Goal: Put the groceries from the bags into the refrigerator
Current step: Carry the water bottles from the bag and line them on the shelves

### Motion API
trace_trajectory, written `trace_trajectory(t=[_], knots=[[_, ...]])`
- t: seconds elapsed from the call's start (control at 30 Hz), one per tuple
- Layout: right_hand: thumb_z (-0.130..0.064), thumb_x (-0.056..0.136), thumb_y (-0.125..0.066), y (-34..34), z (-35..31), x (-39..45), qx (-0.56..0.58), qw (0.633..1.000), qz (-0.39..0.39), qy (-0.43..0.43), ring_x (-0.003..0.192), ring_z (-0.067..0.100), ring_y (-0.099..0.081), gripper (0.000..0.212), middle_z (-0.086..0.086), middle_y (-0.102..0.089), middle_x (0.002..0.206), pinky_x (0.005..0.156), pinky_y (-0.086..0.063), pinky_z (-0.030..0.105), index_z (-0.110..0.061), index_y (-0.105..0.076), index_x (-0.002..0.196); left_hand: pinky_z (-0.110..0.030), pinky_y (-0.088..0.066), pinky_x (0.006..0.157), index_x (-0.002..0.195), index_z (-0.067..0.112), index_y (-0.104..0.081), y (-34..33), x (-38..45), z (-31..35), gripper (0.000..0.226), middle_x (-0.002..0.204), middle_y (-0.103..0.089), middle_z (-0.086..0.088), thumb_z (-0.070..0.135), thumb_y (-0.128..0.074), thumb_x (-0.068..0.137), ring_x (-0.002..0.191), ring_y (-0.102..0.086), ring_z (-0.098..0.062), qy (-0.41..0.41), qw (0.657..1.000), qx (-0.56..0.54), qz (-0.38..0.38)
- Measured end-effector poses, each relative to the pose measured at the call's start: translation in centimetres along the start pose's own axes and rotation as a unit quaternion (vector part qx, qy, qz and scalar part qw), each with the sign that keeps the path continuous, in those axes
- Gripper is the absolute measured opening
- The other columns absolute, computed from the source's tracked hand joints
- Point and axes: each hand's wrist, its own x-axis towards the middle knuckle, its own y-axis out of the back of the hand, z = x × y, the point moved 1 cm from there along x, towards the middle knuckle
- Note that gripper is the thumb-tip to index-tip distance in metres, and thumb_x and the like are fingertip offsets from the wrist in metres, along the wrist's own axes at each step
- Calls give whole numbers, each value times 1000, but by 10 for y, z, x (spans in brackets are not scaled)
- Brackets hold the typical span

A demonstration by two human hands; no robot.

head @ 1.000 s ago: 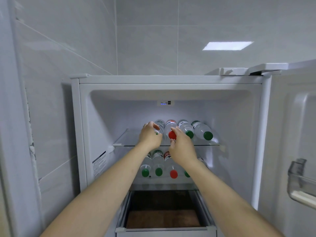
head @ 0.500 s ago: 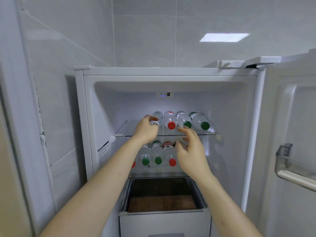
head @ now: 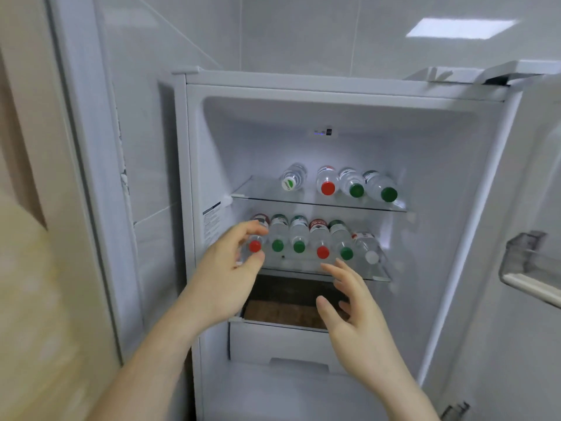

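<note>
My left hand (head: 226,275) hovers loosely curled before the red-capped bottle (head: 256,238) on the lower shelf (head: 358,276); my right hand (head: 353,311) is spread, empty.

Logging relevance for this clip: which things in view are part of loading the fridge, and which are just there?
Part of the job:
- refrigerator
- upper shelf, four bottles lying on it
- lower shelf, six bottles
- left hand
- right hand

Just there:
- drawer
- door bin
- tiled wall
</note>
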Motion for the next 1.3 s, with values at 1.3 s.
trace_trajectory(t=[1.3], knots=[[-47,100,-57,-142,-195,-438,32,569,-740,357,144,-12,-14,58,-35,-10,155,115,-20,14,-51,-30,151,-19,-33,110,141,46,-40,41,-741,214,45,154,-17,34,36,-55,100,143,-28,1,558,637,381,371]])
